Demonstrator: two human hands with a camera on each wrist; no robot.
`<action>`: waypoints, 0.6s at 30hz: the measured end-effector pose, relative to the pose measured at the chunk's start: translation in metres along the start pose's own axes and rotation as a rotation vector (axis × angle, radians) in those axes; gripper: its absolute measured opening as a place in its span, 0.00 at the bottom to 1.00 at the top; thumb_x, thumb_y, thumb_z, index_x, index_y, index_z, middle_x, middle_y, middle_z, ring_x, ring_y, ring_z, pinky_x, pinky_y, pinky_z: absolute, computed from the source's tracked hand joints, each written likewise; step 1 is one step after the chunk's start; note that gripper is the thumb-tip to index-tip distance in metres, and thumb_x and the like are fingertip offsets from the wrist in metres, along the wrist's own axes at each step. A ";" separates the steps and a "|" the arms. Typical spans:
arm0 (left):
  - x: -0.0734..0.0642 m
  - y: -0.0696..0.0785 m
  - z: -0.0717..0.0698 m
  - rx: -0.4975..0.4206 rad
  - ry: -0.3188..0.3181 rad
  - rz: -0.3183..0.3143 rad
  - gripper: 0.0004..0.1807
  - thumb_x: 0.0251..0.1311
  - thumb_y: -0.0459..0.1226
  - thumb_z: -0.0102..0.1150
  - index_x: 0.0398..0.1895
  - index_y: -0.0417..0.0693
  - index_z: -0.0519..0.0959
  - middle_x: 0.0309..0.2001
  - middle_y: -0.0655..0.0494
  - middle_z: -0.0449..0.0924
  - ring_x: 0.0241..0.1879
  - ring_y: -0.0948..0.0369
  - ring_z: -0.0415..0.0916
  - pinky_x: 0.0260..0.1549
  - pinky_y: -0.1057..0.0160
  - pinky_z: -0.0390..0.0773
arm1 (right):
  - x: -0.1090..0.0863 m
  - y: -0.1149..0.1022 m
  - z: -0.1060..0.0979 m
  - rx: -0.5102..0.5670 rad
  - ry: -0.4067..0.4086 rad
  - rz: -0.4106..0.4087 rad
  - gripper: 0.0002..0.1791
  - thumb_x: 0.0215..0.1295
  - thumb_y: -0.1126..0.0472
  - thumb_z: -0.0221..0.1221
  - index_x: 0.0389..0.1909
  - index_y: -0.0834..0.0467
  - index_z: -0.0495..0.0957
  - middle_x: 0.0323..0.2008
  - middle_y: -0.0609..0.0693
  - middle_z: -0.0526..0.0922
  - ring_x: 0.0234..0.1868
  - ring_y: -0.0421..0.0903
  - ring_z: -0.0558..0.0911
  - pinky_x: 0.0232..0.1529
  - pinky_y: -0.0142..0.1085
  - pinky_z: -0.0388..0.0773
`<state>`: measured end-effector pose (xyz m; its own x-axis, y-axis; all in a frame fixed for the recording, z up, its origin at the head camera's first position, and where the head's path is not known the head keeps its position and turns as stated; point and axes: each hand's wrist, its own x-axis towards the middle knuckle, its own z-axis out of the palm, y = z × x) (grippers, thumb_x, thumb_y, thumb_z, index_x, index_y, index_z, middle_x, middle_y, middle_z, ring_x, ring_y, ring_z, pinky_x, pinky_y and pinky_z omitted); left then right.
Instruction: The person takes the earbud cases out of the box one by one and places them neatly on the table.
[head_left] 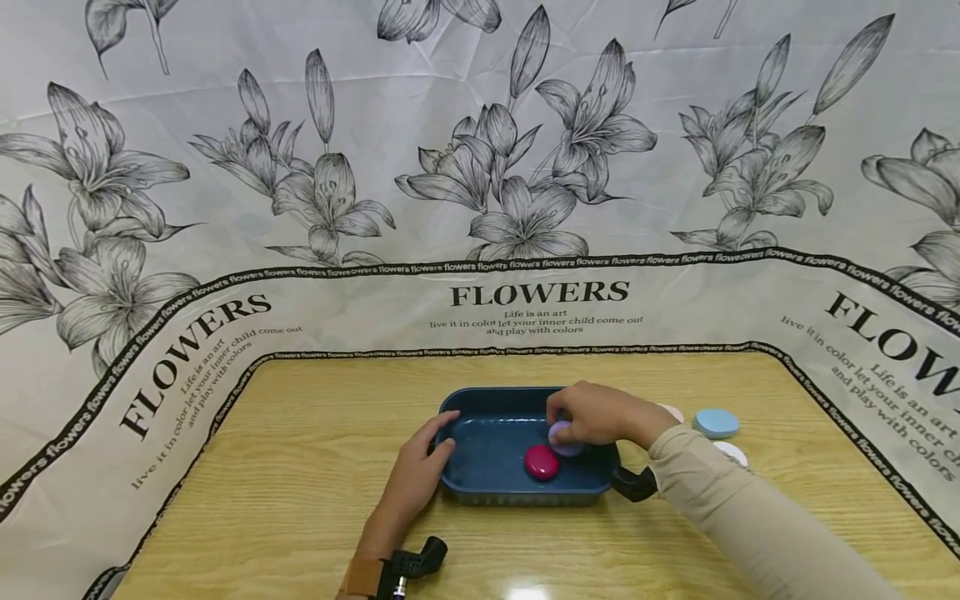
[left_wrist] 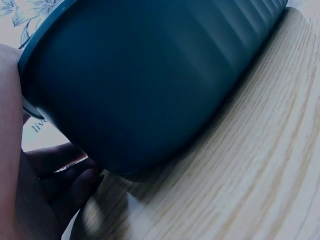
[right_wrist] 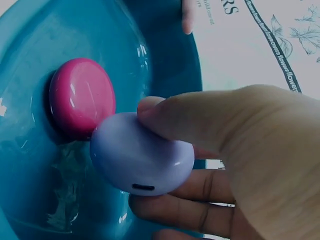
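I'm pinching the lilac disc (right_wrist: 125,155) with my right hand (head_left: 596,412), inside the blue tub (head_left: 480,454), beside the pink disc (right_wrist: 80,100); my left hand (head_left: 414,471) is holding its left end. Probably placing; next move's likely calling for gentle release.

place: screened-off tabletop spot, room type unclear | signs: flower-print cloth (head_left: 435,242), wood-grain table (head_left: 300,442)

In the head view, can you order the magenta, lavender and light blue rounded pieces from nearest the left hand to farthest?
1. Magenta rounded piece: inside the tray.
2. Lavender rounded piece: in the right hand.
3. Light blue rounded piece: on the table, right of the tray.
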<state>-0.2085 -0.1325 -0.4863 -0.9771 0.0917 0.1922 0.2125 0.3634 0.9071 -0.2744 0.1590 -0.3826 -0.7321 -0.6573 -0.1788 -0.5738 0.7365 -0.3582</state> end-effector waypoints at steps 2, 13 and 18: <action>0.000 0.000 0.000 -0.001 0.001 0.002 0.22 0.73 0.38 0.52 0.68 0.62 0.74 0.71 0.57 0.67 0.72 0.54 0.60 0.69 0.44 0.60 | 0.000 -0.001 0.000 0.025 0.001 -0.011 0.05 0.63 0.55 0.67 0.31 0.48 0.80 0.25 0.40 0.76 0.27 0.39 0.74 0.31 0.36 0.73; 0.001 -0.001 0.001 -0.008 0.008 0.005 0.22 0.73 0.38 0.52 0.68 0.64 0.74 0.70 0.58 0.68 0.72 0.55 0.60 0.68 0.44 0.61 | -0.002 0.003 0.001 0.142 0.058 -0.073 0.06 0.64 0.54 0.67 0.34 0.51 0.80 0.27 0.41 0.77 0.29 0.40 0.75 0.31 0.35 0.74; 0.000 -0.001 0.000 0.000 0.012 -0.006 0.22 0.73 0.39 0.52 0.67 0.66 0.74 0.70 0.59 0.68 0.72 0.55 0.60 0.68 0.44 0.61 | -0.002 0.005 0.004 0.195 0.097 -0.086 0.08 0.65 0.54 0.67 0.36 0.53 0.80 0.28 0.41 0.79 0.29 0.40 0.76 0.31 0.35 0.75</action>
<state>-0.2089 -0.1324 -0.4874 -0.9785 0.0786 0.1906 0.2062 0.3639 0.9083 -0.2741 0.1633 -0.3877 -0.7205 -0.6913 -0.0543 -0.5610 0.6272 -0.5402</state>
